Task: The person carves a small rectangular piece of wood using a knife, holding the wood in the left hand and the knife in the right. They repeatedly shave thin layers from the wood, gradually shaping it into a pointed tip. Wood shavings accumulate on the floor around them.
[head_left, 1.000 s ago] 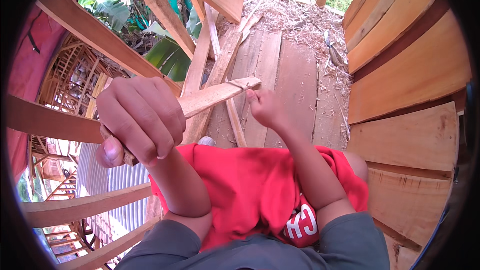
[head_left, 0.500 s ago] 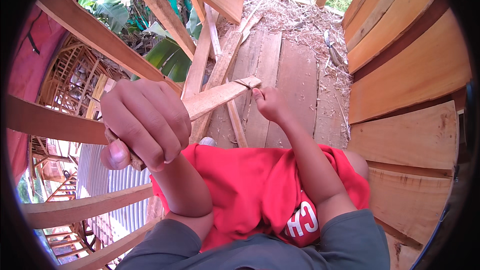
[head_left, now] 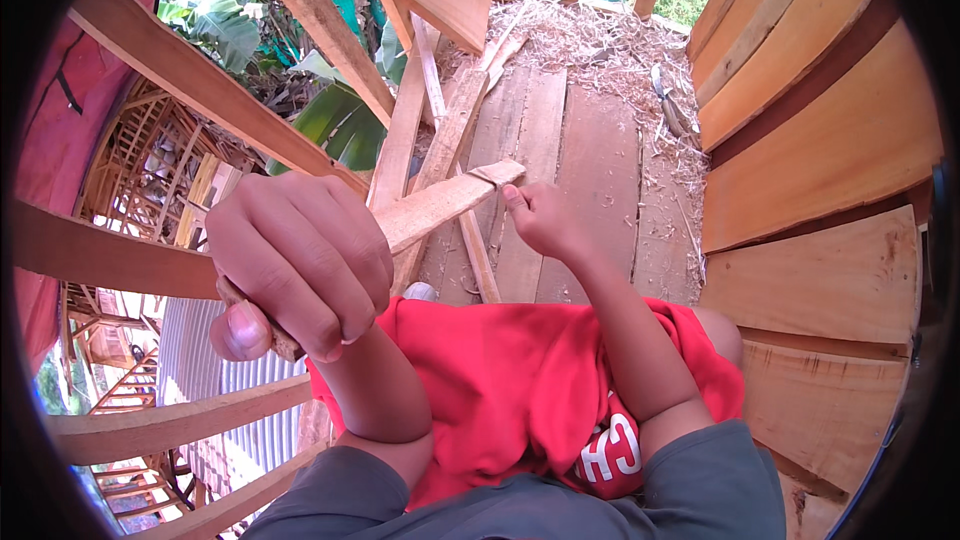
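Note:
My left hand [head_left: 300, 260], large and close to the camera, is wrapped round the near end of a flat wooden stick [head_left: 440, 210]. The stick slants away to the right, its far end over the plank floor. A thin dark cord [head_left: 484, 178] loops round the stick close to its tip. At that end my right hand [head_left: 548, 220] is closed, thumb up against the stick's edge where the cord comes down. The part of the cord within my right fingers is hidden. A red cloth [head_left: 470, 360] with white lettering lies across my lap below both arms.
Wood shavings [head_left: 600, 35] cover the far floor [head_left: 590, 150]. Loose timber [head_left: 450, 130] leans beyond the stick. Open wooden rails [head_left: 110, 250] run along the left, with a corrugated metal sheet [head_left: 255, 390] beyond them. A plank wall [head_left: 810, 280] stands on the right.
My left hand and the stick have shifted slightly down and to the right in view. The whole scene has moved a little to the right too. Both hands keep their hold.

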The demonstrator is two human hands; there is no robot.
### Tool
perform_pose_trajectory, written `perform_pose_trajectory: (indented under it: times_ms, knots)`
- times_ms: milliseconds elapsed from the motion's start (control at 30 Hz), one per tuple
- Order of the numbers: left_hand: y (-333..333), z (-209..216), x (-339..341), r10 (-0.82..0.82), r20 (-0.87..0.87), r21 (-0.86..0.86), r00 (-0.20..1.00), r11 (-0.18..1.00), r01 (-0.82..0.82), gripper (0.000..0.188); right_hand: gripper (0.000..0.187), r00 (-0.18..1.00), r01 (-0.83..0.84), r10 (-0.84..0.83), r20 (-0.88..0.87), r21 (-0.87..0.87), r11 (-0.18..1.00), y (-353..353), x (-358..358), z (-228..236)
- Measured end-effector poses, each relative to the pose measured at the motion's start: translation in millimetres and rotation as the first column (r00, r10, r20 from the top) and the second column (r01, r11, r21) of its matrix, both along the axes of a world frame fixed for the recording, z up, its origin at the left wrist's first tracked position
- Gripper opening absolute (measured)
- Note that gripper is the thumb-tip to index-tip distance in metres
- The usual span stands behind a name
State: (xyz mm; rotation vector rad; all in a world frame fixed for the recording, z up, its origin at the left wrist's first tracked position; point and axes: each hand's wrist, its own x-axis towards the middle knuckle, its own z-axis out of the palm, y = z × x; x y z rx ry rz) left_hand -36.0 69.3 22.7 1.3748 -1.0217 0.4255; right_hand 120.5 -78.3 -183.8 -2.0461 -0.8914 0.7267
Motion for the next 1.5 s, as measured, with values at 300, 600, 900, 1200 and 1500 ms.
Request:
perform_pose_trajectory:
  times_ms: [300, 600, 900, 1200, 1500]
  knots:
    - [-3.7, -8.9, -3.0, 0.318, 0.009, -0.115, 0.948, 0.942, -0.315, 0.043, 0.050, 0.997, 0.009, 0.005, -0.079, 0.179, 0.984, 1.6, -23.4, 34.8]
    - [-17.4, -12.1, 1.4, 0.465, -0.084, -0.181, 0.881, 0.863, -0.473, 0.042, 0.050, 0.991, 0.117, -0.114, -0.068, 0.047, 0.992, 6.1, -9.2, 37.8]
    - [-34.0, -20.5, 1.2, 0.551, -0.129, -0.373, 0.825, 0.743, -0.555, 0.049, 0.049, 0.996, 0.052, -0.030, -0.080, 0.284, 0.957, -3.6, -32.6, 63.3]
    - [-42.6, -12.2, 3.3, 0.609, -0.300, -0.458, 0.734, 0.583, -0.671, 0.037, 0.051, 0.996, 0.086, -0.075, -0.058, 0.220, 0.972, -7.4, -33.5, 85.5]
    - [-32.1, -21.1, -1.8, 0.483, -0.264, -0.511, 0.835, 0.664, -0.545, 0.045, 0.048, 0.981, 0.058, -0.108, 0.162, 0.284, 0.957, -12.3, -46.5, 91.4]
